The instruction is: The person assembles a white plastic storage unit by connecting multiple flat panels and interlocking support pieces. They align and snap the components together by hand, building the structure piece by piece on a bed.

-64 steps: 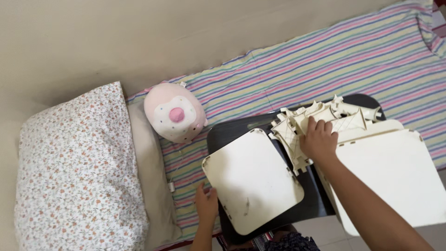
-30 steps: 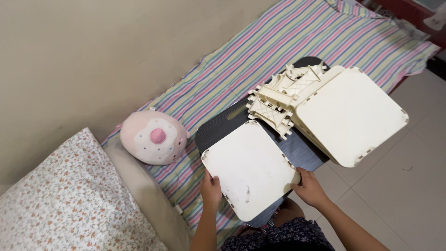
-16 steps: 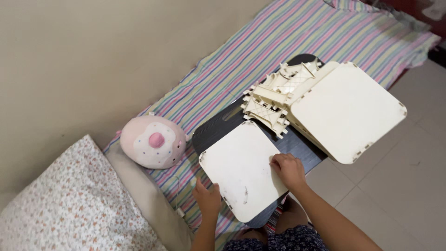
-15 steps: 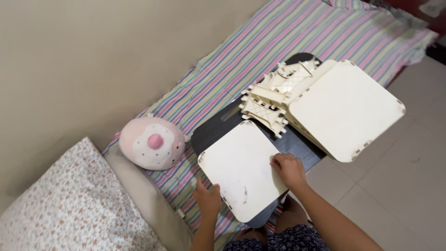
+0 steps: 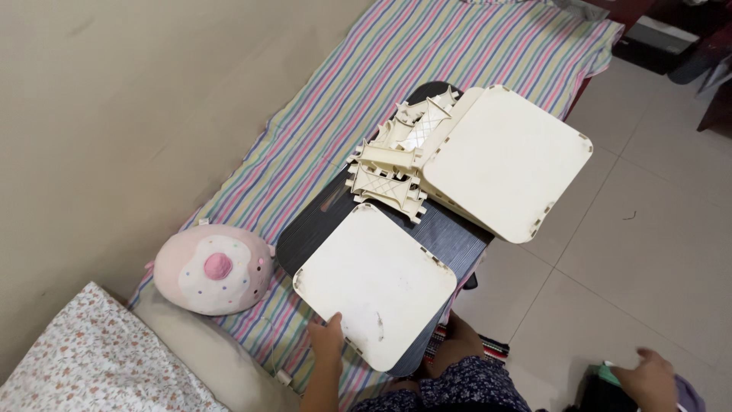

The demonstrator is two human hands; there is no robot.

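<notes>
A cream square wooden panel [image 5: 377, 284] with notched corners lies on a dark lap table [image 5: 450, 233]. My left hand [image 5: 328, 339] rests on the panel's near left edge. My right hand [image 5: 648, 374] is far off to the right, low over the floor by a dark and purple bundle; its fingers are blurred. A second, larger cream panel [image 5: 507, 160] lies on the far right of the table. Several slotted lattice pieces [image 5: 393, 172] are piled beside it.
The table stands on a striped mattress [image 5: 457, 53] along a beige wall. A round pink plush [image 5: 213, 268] and a floral pillow [image 5: 91, 358] lie at the left. Tiled floor [image 5: 656, 229] spreads to the right, with dark furniture at the top right.
My right hand has left the near panel and swung out to the right above the floor. My left hand stays at the panel's edge. The view has shifted left.
</notes>
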